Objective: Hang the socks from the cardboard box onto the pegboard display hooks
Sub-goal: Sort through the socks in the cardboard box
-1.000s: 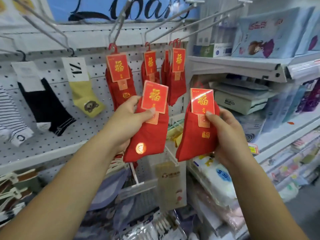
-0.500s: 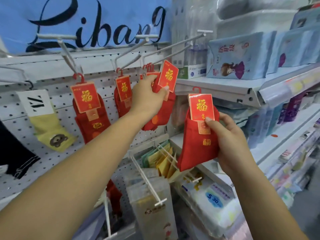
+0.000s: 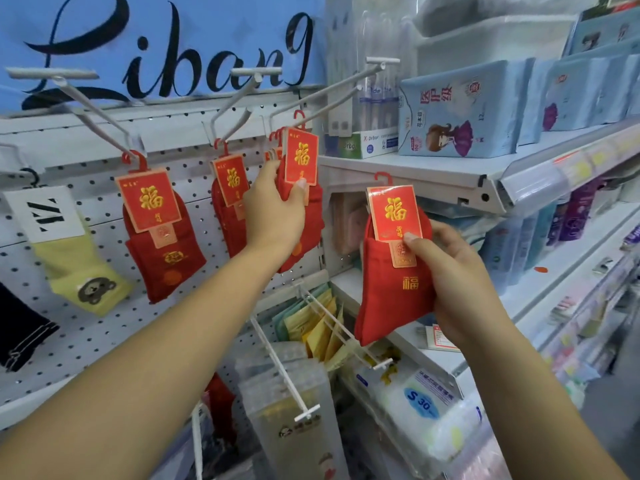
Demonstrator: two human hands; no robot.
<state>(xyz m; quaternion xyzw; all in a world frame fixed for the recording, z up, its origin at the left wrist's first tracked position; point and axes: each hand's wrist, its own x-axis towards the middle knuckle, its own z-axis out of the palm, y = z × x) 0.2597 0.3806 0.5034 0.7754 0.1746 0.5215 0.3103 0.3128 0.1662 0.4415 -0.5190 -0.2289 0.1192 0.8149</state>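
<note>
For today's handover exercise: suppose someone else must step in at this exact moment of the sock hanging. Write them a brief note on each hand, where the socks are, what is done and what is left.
Left hand: holds a red sock pair up at the rightmost hook, its red hanger at the wire; whether it is fully seated is unclear.
Right hand: grips a second red sock pair by its card, held off the board, below the shelf.
Done: red pairs already hang on the left hook and middle hook, with more behind the left hand's pair.
Left: seat the left pair, let go, then hang the right hand's pair. The cardboard box is out of view.
</note>
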